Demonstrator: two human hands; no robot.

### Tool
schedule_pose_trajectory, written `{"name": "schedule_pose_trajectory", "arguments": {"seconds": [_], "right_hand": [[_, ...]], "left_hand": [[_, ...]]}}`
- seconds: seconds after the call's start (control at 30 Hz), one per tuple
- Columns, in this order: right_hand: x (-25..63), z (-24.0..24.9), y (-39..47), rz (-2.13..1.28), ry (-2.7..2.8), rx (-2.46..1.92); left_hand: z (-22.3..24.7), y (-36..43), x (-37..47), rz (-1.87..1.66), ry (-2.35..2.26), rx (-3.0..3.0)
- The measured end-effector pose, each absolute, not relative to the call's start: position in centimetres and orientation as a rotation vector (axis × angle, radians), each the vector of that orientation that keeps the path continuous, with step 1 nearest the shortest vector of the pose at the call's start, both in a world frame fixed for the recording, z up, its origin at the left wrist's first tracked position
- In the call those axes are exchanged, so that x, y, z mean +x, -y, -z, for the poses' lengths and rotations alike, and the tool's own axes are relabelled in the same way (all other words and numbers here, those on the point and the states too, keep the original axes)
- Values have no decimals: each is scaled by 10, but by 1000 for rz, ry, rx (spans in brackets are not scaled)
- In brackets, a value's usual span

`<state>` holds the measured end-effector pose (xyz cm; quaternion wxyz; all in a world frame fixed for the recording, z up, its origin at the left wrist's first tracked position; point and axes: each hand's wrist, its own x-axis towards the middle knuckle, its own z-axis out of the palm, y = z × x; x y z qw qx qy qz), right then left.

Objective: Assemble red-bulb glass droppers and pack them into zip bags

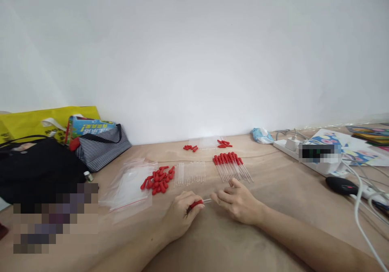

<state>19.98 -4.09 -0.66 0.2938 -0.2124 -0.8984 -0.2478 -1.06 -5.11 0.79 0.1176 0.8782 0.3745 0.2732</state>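
My left hand (183, 212) is closed around a red rubber dropper bulb (197, 203). From the bulb's end a thin clear tube (207, 201) sticks out to the right. The fingertips of my right hand (233, 200) pinch the far end of that tube. Just beyond my left hand, loose red bulbs (158, 179) lie in a heap, with a row of clear tubes (191, 172) beside them. Past my right hand are several droppers with red bulbs (229, 163) fitted, laid side by side with their tips toward me.
Clear zip bags (130, 187) lie left of the heap. Near the wall are more red bulbs (224, 144) and tubes. A striped bag (101, 146) and a black bag (39, 168) stand left. On the right are a power strip (310, 158), cables and a black mouse (340, 185).
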Motion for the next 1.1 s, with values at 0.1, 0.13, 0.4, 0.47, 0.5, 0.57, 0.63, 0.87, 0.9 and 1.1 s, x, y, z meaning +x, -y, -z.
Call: {"name": "schedule_pose_trajectory", "arguments": {"seconds": [0.1,0.13,0.4,0.47,0.5,0.57,0.63,0.87,0.9,1.1], "right_hand": [[198,9,43,492,2395,-637],[197,9,43,431,2396,-657],[190,11,48,274,2413,-711],[188,10,49,257,2413,-715],[187,10,50,248,2409,-718],[185,9,51,225,2405,-725],[183,10,51,197,2408,-732],[183,5,44,261,2432,-816],[183,3,44,291,2441,-833],[185,4,48,293,2517,-953]], "left_hand": [[-7,52,-11,-822,-1066,2585],[-7,52,-11,-829,-1058,2591],[-9,53,-8,-814,-958,2686],[-9,53,-7,-801,-932,2704],[-9,54,-7,-793,-927,2709],[-8,54,-7,-786,-922,2711],[-8,54,-6,-783,-932,2704],[-14,48,-10,-771,-1047,2594],[-15,46,-11,-759,-1051,2590],[-14,43,-20,-774,-1089,2531]]}}
